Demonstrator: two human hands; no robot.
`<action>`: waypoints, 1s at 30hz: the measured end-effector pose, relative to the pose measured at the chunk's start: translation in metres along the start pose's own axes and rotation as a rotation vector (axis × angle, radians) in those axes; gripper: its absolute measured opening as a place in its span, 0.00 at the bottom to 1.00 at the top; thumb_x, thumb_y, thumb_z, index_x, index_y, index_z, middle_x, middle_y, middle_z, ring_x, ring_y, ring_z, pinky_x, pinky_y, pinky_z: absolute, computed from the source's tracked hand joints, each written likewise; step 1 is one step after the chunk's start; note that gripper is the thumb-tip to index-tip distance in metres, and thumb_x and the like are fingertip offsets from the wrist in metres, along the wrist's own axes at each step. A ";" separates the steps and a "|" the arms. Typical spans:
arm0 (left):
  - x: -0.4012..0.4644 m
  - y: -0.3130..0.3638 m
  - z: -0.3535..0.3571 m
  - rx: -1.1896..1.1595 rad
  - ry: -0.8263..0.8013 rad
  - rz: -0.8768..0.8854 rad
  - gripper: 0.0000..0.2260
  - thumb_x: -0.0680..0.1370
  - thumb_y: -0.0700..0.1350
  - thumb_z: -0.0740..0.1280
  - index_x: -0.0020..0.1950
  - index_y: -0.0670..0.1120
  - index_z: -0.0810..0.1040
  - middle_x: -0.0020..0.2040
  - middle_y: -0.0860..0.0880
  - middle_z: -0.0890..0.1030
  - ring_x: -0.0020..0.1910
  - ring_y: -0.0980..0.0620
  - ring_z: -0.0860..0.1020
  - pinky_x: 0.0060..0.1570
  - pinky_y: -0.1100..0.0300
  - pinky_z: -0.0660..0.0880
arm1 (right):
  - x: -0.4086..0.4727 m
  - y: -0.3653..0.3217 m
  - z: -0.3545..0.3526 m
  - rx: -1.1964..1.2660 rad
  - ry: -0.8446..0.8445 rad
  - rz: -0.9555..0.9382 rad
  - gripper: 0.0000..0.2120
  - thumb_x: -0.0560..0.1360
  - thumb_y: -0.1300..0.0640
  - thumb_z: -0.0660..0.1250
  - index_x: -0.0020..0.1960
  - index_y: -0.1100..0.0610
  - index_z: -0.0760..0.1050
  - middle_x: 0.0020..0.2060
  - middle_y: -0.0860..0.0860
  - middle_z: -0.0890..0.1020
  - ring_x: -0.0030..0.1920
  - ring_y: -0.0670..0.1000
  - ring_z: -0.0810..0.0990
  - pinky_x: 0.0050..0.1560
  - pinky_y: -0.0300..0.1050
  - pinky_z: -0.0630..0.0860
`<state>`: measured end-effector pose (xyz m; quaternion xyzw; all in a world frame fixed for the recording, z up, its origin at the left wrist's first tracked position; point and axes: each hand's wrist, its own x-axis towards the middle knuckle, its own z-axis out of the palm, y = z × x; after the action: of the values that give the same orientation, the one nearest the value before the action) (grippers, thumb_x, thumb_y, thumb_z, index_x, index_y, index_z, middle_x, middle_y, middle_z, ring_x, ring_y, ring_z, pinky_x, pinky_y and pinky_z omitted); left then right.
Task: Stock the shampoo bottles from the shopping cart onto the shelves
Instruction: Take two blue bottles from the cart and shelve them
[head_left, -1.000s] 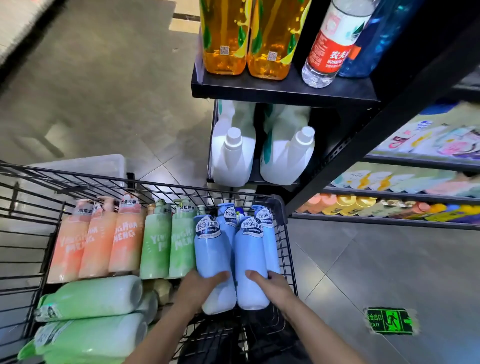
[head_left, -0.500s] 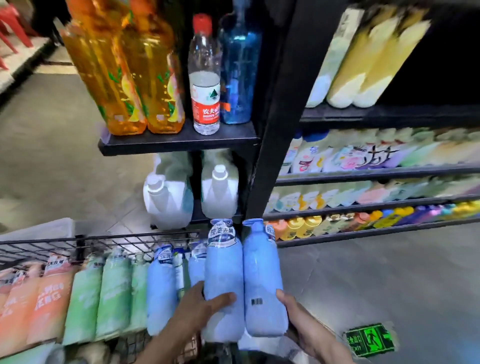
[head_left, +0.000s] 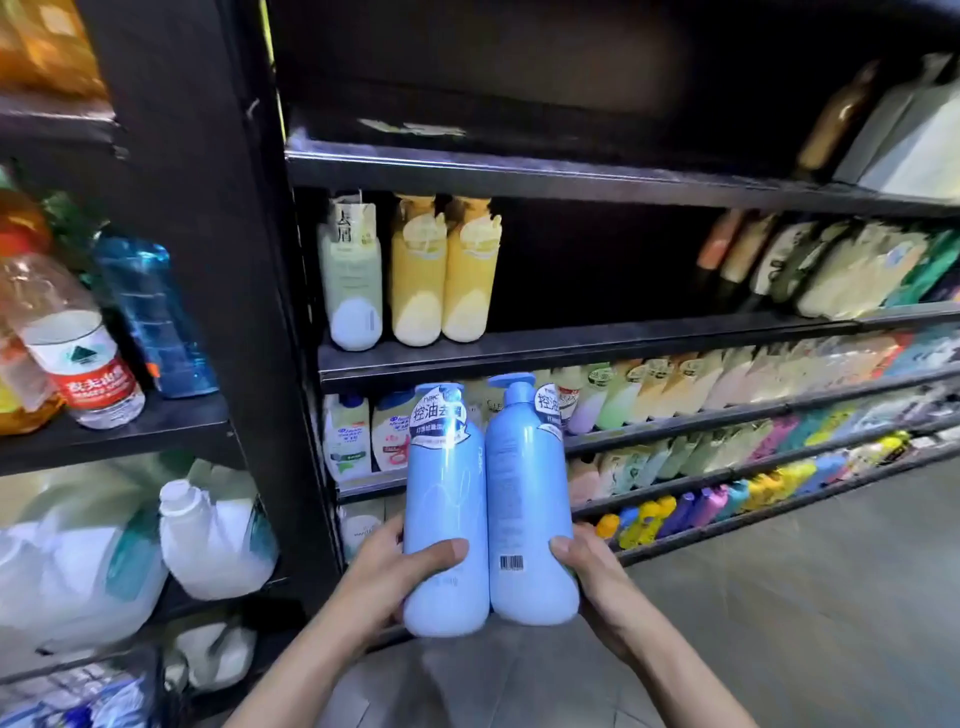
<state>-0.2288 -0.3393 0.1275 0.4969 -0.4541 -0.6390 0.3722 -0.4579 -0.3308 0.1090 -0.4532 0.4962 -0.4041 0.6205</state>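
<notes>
We hold two shampoo bottles (head_left: 488, 499) upright, touching side by side, before the shelves (head_left: 571, 343). Three bottles (head_left: 410, 270) stand on the shelf above and behind them. Left, beyond the post (head_left: 208, 260), sit what seem jugs (head_left: 208, 540).

Black shelf (head_left: 571, 348) bears one pale-green bottle (head_left: 355, 280), two yellow bottles (head_left: 444, 275).

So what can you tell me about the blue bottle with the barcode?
The blue bottle with the barcode looks like smooth light-blue plastic, with a blue pump top and a white label near its shoulder. It is held upright before the shelves, its barcode low and facing the camera. The right hand grips its lower side; the other blue bottle touches it.
</notes>
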 end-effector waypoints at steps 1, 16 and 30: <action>0.010 0.013 0.010 -0.005 -0.001 0.021 0.22 0.63 0.42 0.77 0.55 0.41 0.77 0.41 0.49 0.86 0.38 0.52 0.84 0.32 0.62 0.78 | 0.007 -0.011 -0.011 -0.002 -0.008 -0.034 0.36 0.60 0.45 0.74 0.62 0.65 0.74 0.55 0.61 0.82 0.53 0.57 0.81 0.48 0.48 0.77; 0.206 0.125 0.061 0.069 -0.042 0.156 0.27 0.57 0.47 0.77 0.54 0.42 0.78 0.44 0.49 0.85 0.38 0.57 0.84 0.33 0.65 0.77 | 0.157 -0.121 -0.112 0.049 0.035 -0.169 0.36 0.59 0.48 0.77 0.64 0.60 0.73 0.54 0.58 0.84 0.50 0.56 0.84 0.43 0.45 0.80; 0.297 0.154 0.085 0.139 0.158 0.212 0.32 0.53 0.54 0.77 0.55 0.46 0.76 0.49 0.52 0.84 0.40 0.61 0.83 0.33 0.69 0.75 | 0.260 -0.159 -0.168 0.026 -0.022 -0.222 0.31 0.66 0.53 0.73 0.67 0.60 0.70 0.59 0.59 0.80 0.58 0.60 0.80 0.52 0.53 0.79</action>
<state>-0.3757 -0.6443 0.1937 0.5195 -0.5163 -0.5222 0.4368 -0.5839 -0.6468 0.1813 -0.5015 0.4309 -0.4719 0.5832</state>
